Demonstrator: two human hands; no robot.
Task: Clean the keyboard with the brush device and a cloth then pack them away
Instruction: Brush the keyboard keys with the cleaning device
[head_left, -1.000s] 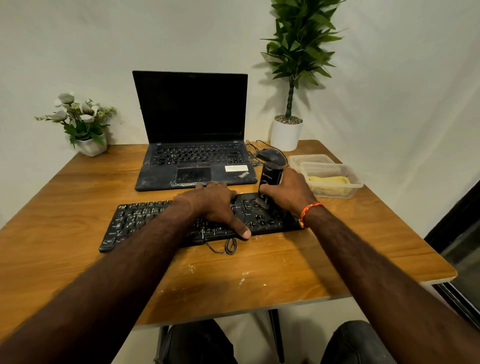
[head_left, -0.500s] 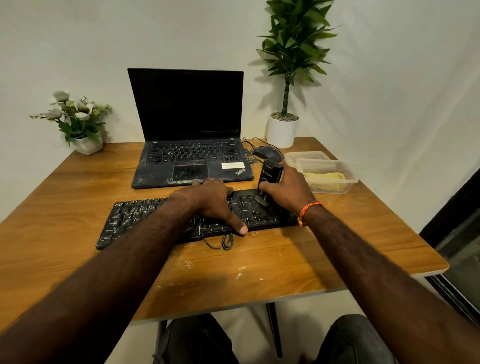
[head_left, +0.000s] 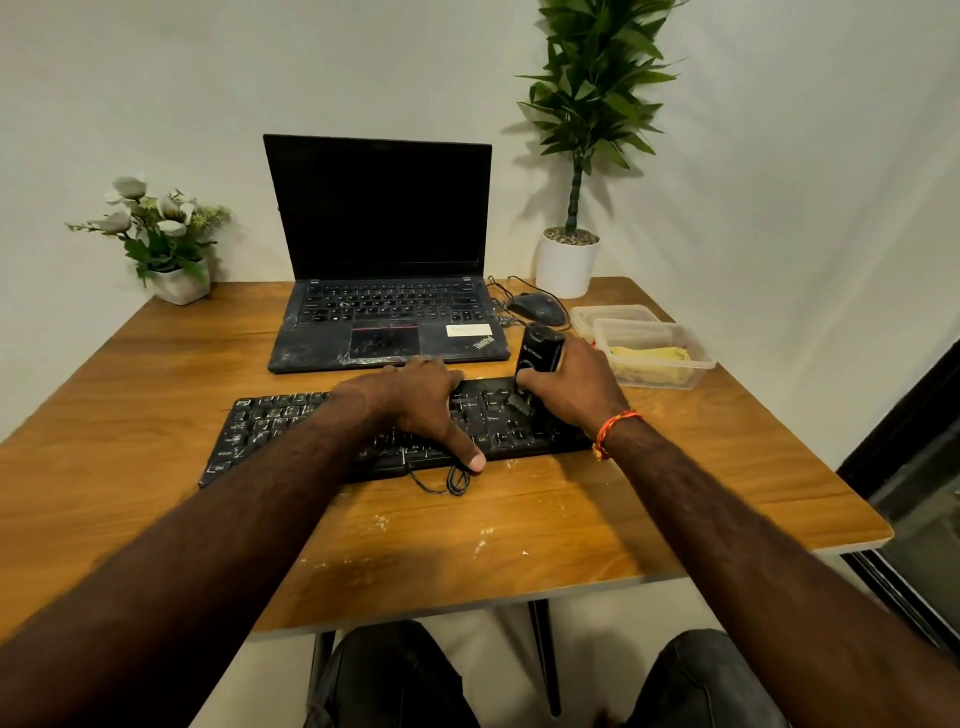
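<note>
Through the head camera I saw that both forearms were bare all the way up to the frame edge, with no sleeves, and neither the left hand (head_left: 415, 400) nor the right hand (head_left: 574, 387) wore a glove or ring that I could make out. A thin braided thread bracelet (head_left: 613, 428), orange-red with a few yellowish strands, was tied round the right wrist, its loose ends hanging at the lower side. At the bottom of the view I saw the knees in dark grey trousers (head_left: 395, 675) that looked like faded denim.

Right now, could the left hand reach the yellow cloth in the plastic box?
Probably not easily: the right hand, gripping the brush device, sits between the left hand and the cloth.
</note>
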